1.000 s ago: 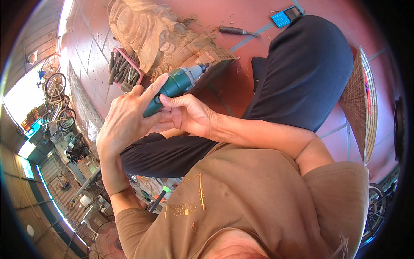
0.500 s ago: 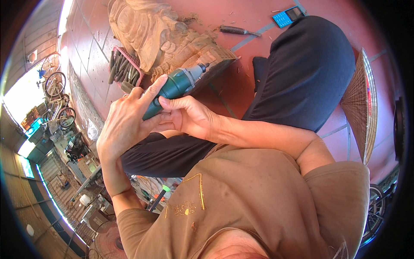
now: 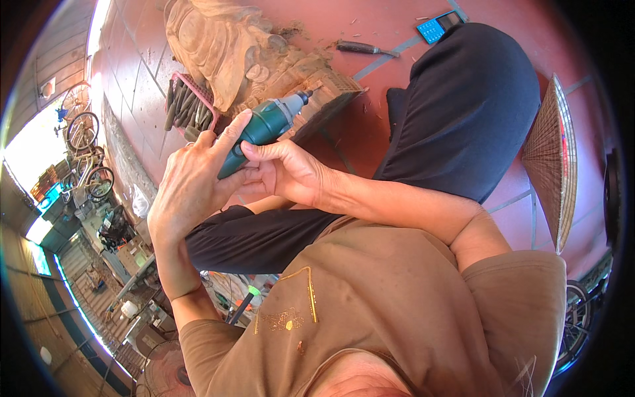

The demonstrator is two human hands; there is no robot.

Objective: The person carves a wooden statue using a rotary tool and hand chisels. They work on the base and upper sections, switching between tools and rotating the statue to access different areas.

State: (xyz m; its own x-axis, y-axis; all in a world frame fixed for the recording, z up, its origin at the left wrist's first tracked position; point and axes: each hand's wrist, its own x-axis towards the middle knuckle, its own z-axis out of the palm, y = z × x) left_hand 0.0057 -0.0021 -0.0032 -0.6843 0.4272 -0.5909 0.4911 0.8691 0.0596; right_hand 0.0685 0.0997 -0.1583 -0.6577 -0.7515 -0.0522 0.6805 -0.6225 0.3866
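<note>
A green and grey rotary tool [image 3: 263,126] is held between my two hands, its narrow dark tip pointing up and to the right. My left hand [image 3: 192,175] is closed around the tool's left side, with the index finger laid along the body. Against the lower end my right hand [image 3: 294,173] grips with the thumb on top and the fingers beneath. Just beyond the tool lies a carved wooden figure [image 3: 218,46] on its side, its flat base [image 3: 331,99] toward the right.
A pink basket [image 3: 198,92] of dark-handled tools stands left of the carving. A chisel [image 3: 364,48] and a blue phone [image 3: 439,28] lie on the red tiles among wood chips. A conical hat [image 3: 552,165] sits on the right. Bicycles [image 3: 86,139] stand far left.
The rotary tool has tilted and shifted slightly up and left, with its tip a little higher. Both hands keep their hold, moving only a little.
</note>
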